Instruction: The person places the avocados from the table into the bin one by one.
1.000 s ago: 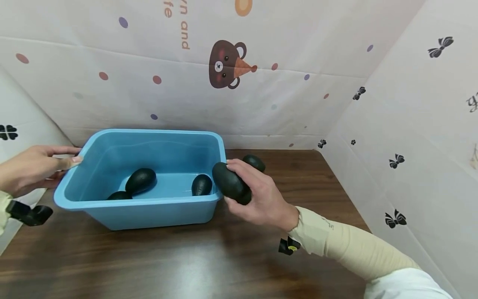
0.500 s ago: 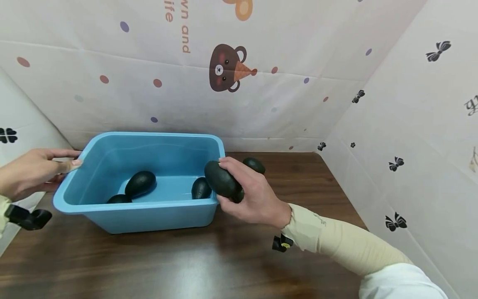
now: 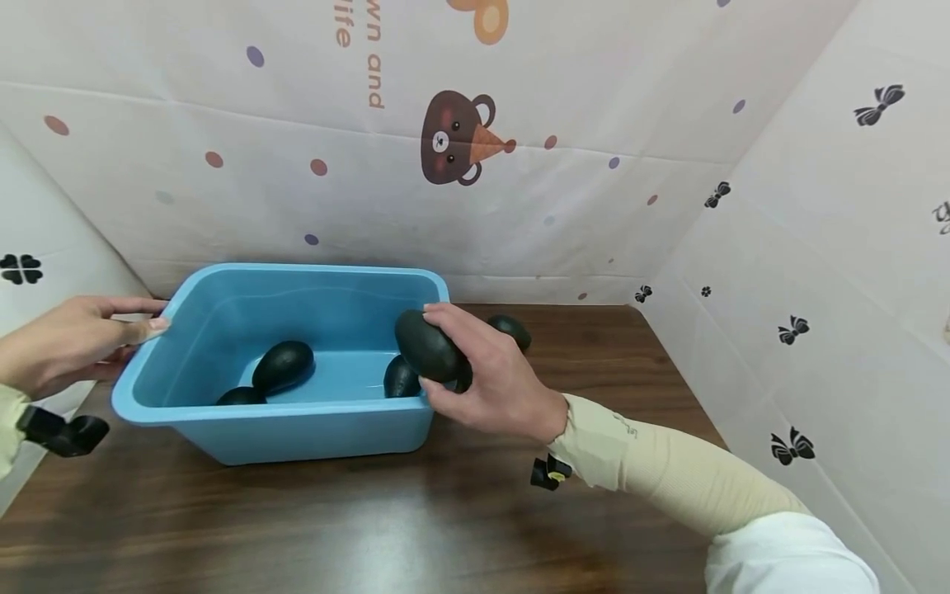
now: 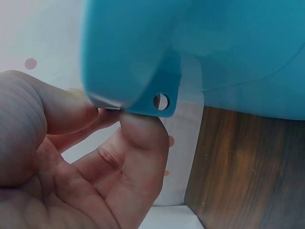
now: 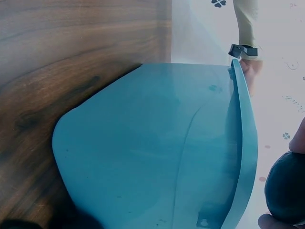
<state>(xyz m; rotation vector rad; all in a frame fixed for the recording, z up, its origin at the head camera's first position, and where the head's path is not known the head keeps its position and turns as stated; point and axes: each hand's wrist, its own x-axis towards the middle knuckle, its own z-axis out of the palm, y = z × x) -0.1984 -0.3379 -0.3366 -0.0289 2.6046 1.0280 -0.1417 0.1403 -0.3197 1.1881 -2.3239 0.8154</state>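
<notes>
In the head view my right hand (image 3: 497, 375) grips a dark green avocado (image 3: 428, 345) over the right rim of the blue plastic tub (image 3: 297, 410). A second dark bulge shows under that hand's fingers; whether it is another avocado, I cannot tell. The right wrist view has the held avocado (image 5: 286, 188) at its right edge, between fingertips. My left hand (image 3: 74, 342) pinches the tub's left rim, with thumb and fingers (image 4: 145, 133) near a small hole in the left wrist view. Inside the tub lie a whole avocado (image 3: 284, 365) and two partly hidden ones.
Behind the right hand, another avocado (image 3: 510, 330) rests on the dark wooden table (image 3: 356, 528), right of the tub. Printed white sheets (image 3: 564, 214) stand behind and at both sides. Wrist cameras (image 3: 63, 429) are strapped to both wrists.
My right hand has moved left and slightly up with the avocado, from beside the tub's right rim to over it. The left hand keeps its hold on the rim.
</notes>
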